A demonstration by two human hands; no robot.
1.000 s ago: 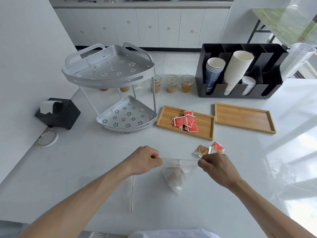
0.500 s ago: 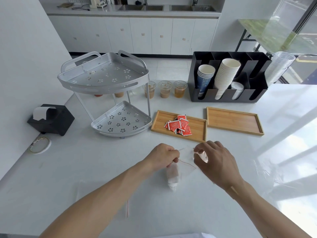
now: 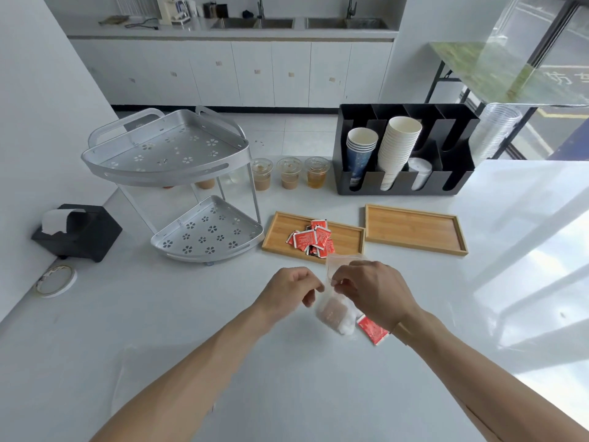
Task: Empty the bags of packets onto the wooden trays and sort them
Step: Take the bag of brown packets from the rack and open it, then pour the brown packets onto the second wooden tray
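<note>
A small clear plastic bag (image 3: 334,311) with brown and white packets inside hangs just above the counter. My left hand (image 3: 291,287) and my right hand (image 3: 371,290) both pinch its top edge, fingertips close together. A red packet (image 3: 372,330) lies on the counter under my right wrist. The left wooden tray (image 3: 280,229) holds a pile of red packets (image 3: 310,239). The right wooden tray (image 3: 414,229) has nothing in it.
A two-tier metal corner rack (image 3: 178,186) stands left of the trays. Behind are three lidded drink cups (image 3: 290,172) and a black cup organizer (image 3: 404,151). A black tissue box (image 3: 78,231) and a tape roll (image 3: 55,280) sit at far left. An empty clear bag (image 3: 127,374) lies near my left forearm.
My hands came together at the bag's top and lifted it, moving toward the trays. The view tilted up. The loose packets that lay by my right hand are now under my wrist.
</note>
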